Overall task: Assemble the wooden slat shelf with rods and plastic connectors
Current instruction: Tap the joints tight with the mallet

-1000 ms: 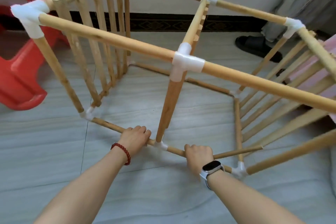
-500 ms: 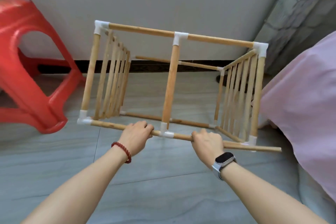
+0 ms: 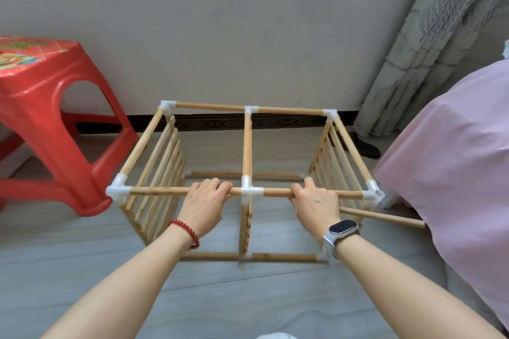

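Both hands grip the near top rod (image 3: 162,191) of the shelf frame (image 3: 248,146), which stands on the grey floor (image 3: 82,270) in front of the wall. The left hand (image 3: 205,202) has its fingers curled over the rod from the near side; the thumb is hidden under it. The right hand (image 3: 314,201) wraps the same rod in the same way, and its fingertips and thumb are also out of sight behind the wood.

Between the two hands sits a white connector (image 3: 248,190) that joins the rod to a middle rod (image 3: 247,146) running away from the hands to the far top rail, and to a post dropping to the floor. Left of the left hand the rod ends in a white corner connector (image 3: 118,190), with a slatted side panel (image 3: 159,181) below and beyond it. Right of the right hand the rod ends in another corner connector (image 3: 373,192), whose open socket faces right; the slats (image 3: 333,162) under it are partly hidden by the right hand and wrist.

A loose-looking rod (image 3: 385,219) sticks out to the right from behind the right wrist. Its inner end is hidden by the hand, so I cannot tell what it is joined to. The low near rail (image 3: 275,257) is blurred, and its right end disappears behind the right forearm.

A red stool (image 3: 49,118), cut off by the frame edge, stands well left of the left hand. Pink cloth (image 3: 454,159) lies right of the right hand, also cut off. A dark slipper (image 3: 366,147) shows partly beyond the frame's far right corner.
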The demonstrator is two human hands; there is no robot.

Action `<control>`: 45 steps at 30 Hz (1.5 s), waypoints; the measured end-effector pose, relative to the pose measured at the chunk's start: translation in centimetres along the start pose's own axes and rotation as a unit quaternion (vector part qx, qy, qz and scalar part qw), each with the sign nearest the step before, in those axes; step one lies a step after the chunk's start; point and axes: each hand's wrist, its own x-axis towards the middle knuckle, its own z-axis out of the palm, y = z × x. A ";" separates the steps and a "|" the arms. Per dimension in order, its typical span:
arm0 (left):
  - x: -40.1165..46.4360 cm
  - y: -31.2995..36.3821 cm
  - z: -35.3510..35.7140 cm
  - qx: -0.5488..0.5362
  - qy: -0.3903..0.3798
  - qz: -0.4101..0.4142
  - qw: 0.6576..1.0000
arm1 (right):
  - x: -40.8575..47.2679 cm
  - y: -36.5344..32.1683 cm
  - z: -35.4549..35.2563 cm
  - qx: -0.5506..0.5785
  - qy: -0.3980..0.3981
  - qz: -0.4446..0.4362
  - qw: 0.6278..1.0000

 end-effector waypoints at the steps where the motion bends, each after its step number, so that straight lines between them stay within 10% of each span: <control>1: -0.6 0.1 -0.1 -0.003 -0.002 -0.002 1.000 | -0.4 -0.1 0.2 0.005 0.011 -0.013 1.000; 16: -2.7 0.9 -3.4 -0.059 -0.158 -0.023 0.985 | -3.7 -0.1 -1.5 0.048 -0.017 -0.016 0.999; 26: -0.3 7.3 -1.8 -0.036 -0.159 -0.079 0.983 | -5.1 3.4 -3.1 0.366 0.029 0.070 0.928; 31: 1.6 9.9 -0.4 0.006 -0.168 -0.127 0.978 | -3.8 8.9 -5.9 0.376 0.047 0.127 0.917; 35: 1.9 9.8 -0.2 0.031 -0.207 -0.121 0.970 | -4.1 11.7 -6.0 0.172 -0.021 0.168 0.970; 40: 2.4 10.2 0.2 -0.001 -0.175 -0.132 0.976 | -3.0 13.9 -9.6 0.294 0.250 0.264 0.884; 45: 2.1 10.5 0.6 -0.014 -0.168 -0.144 0.975 | -6.6 11.7 -2.8 0.097 0.003 0.198 0.975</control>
